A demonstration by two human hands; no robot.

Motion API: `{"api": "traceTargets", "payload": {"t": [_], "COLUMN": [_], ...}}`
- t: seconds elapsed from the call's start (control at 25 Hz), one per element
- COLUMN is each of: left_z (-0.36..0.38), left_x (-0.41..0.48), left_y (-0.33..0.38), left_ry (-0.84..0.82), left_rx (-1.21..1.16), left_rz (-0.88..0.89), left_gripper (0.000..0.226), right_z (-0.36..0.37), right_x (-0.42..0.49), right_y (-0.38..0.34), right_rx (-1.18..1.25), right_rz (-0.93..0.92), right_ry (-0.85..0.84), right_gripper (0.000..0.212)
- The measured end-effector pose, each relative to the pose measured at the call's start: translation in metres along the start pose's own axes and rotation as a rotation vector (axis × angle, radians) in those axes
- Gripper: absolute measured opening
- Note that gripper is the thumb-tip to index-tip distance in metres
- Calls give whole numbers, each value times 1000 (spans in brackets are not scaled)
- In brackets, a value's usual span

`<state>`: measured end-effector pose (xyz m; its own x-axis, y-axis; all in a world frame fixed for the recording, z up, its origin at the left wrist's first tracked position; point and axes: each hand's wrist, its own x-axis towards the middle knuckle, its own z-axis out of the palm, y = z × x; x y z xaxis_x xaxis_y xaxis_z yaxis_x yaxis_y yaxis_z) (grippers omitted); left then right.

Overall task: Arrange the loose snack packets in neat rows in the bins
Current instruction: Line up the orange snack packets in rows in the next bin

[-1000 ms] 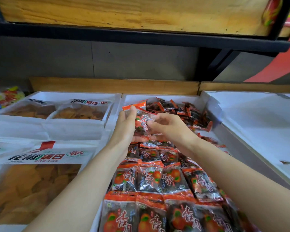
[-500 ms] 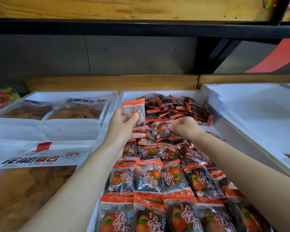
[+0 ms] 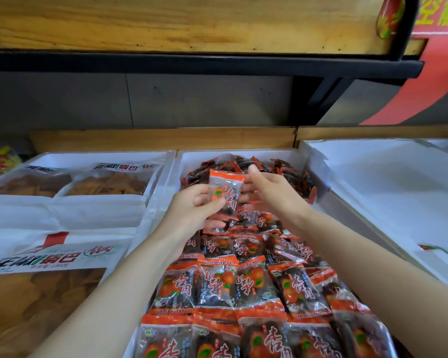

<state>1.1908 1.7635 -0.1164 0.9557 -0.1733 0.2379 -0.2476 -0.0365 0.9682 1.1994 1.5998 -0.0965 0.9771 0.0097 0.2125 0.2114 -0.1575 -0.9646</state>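
A long white bin holds orange-and-black snack packets. Near me they lie in flat rows; at the far end they sit in a loose heap. My left hand pinches one upright packet between thumb and fingers, above the middle of the bin. My right hand is just right of that packet, fingers stretched toward its far side and over the heap. I cannot tell whether the right hand touches the packet.
Left of the bin, white trays hold large bags of yellow crisps. A white bin lies to the right. A wooden ledge runs behind the bins, under a dark shelf rail.
My left hand has lifted its packet higher and more upright. My right hand has risen off the pile, opened, and moved toward the held packet.
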Motion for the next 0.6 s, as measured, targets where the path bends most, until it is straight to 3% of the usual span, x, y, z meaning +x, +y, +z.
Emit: {"api": "traceTargets", "payload": {"t": [0.08, 0.24, 0.44, 0.6], "left_z": [5, 21, 38, 61], "left_x": [-4, -13, -20, -21], "left_y": [-1, 2, -6, -13], "left_ry": [-71, -159, -323, -529], "left_rx": [31, 107, 582, 879], "left_rz": [15, 87, 266, 357], "left_gripper": [25, 34, 34, 39], "right_z": [-2, -20, -67, -100], "right_x": [-13, -24, -27, -31], "right_y": [-9, -11, -5, 19], "right_rx": [-142, -315, -498, -742], "right_rz": [-52, -97, -145, -22], "right_ry": [-104, -8, 255, 198], "right_gripper": [30, 21, 15, 17]}}
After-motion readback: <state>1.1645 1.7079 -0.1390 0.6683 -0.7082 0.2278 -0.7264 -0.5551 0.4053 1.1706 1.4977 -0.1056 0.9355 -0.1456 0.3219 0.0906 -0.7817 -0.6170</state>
